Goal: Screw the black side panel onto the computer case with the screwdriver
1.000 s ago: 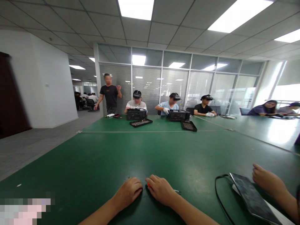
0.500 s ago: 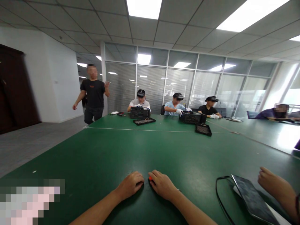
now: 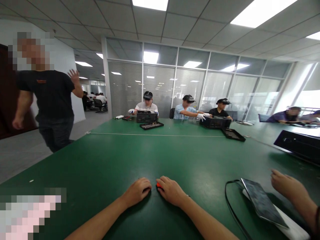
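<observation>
Green table: we see a wide, slightly shining table [image 3: 135, 156], with a thin pale seam crossing its far part.
Our left hand: the left hand [image 3: 138, 192] rests on the near table, fingers half curled; we cannot tell if it holds something.
Our right hand: the right hand [image 3: 173, 191] lies just beside it, loosely bent over an orange object [image 3: 158, 185]; firm grip or only cover, we cannot tell.
Orange object: on the near table, mostly hidden under our right fingers.
Near right: a dark-screened device [image 3: 263, 203] leans on a white item [image 3: 293, 227], beside a black cable [image 3: 228, 196] and another person's hand [image 3: 286, 183].
Far side: three seated people face two black cases, the left case [image 3: 146, 117] and the right case [image 3: 215, 122].
Room: glass partition [image 3: 160, 86] behind, bright ceiling lights [image 3: 150, 3] above, a standing person [image 3: 50, 96] at left.
</observation>
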Available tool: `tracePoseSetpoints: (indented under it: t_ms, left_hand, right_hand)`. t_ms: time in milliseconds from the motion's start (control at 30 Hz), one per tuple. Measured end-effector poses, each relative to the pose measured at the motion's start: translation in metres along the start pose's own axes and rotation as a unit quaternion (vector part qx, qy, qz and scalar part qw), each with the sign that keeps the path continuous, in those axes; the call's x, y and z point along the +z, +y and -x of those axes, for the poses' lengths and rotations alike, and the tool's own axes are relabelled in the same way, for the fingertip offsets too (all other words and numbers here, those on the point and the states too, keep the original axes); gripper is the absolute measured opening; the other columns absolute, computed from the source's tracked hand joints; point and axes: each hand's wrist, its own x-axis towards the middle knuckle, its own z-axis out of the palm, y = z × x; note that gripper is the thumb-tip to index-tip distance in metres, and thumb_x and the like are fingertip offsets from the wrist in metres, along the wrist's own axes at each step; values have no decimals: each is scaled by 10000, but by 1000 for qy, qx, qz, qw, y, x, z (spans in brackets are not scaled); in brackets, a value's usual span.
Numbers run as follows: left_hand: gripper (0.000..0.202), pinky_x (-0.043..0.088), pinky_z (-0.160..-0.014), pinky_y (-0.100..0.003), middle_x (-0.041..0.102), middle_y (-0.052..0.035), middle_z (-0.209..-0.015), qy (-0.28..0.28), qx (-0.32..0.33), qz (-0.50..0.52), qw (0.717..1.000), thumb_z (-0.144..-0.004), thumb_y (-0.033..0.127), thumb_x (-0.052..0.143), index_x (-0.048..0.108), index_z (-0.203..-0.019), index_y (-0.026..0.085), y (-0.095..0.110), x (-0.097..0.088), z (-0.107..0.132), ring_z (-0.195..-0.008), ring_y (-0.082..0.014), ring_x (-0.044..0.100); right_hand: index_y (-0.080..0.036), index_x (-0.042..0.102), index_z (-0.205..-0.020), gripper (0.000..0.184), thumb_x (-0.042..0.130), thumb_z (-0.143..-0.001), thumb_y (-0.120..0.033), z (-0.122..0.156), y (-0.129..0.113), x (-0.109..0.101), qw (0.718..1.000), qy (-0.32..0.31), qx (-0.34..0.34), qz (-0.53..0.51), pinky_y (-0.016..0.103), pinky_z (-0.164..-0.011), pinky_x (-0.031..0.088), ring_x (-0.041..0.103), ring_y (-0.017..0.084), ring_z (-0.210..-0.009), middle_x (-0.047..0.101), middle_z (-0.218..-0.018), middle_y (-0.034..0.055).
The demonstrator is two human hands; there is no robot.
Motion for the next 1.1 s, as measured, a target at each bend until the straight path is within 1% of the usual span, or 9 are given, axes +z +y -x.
tracePoseSetpoints:
  t_ms: [267,467,567,800,1100]
  left_hand:
    - [146,413,-829,-274,613,-30,-900,1,-5,7,1000,-807,109,467,591,-840,179,-2,1,0,-873,-153,531]
    - [115,415,-823,-275,614,-25,-890,-3,-7,17,1000,-825,158,486,596,-843,185,-1,0,-1,-870,-154,532]
    - [124,418,-822,-273,616,-25,-887,-3,-9,17,1000,-829,155,481,599,-848,187,-1,1,-2,-871,-152,535]
    - [153,418,-830,-284,618,-34,-906,7,-2,19,1000,-828,141,473,601,-899,183,-4,4,0,-879,-155,536]
    - [205,417,-851,-291,623,-39,-959,3,0,16,1000,-822,115,467,608,-951,187,-5,4,-1,-915,-159,538]
  right_hand:
    - [-187,500,-1164,295,425,-893,-276,-1,-1,-2,1000,-5,0,-7,285,-795,430,519,180,-936,561,-1006,70]
    - [-183,513,-1144,284,404,-899,-275,-1,1,-1,1000,-5,-6,-6,287,-790,433,525,179,-927,565,-997,68]
    - [-182,515,-1138,281,406,-899,-280,0,2,0,1000,-3,-6,-7,282,-779,435,527,174,-912,564,-992,70]
    - [-183,514,-1136,279,409,-897,-280,0,1,-2,1000,-6,-8,-4,280,-778,433,525,176,-916,564,-992,65]
    - [-185,511,-1141,281,402,-901,-282,0,3,1,1000,-3,-9,-13,283,-792,427,520,173,-922,559,-994,64]
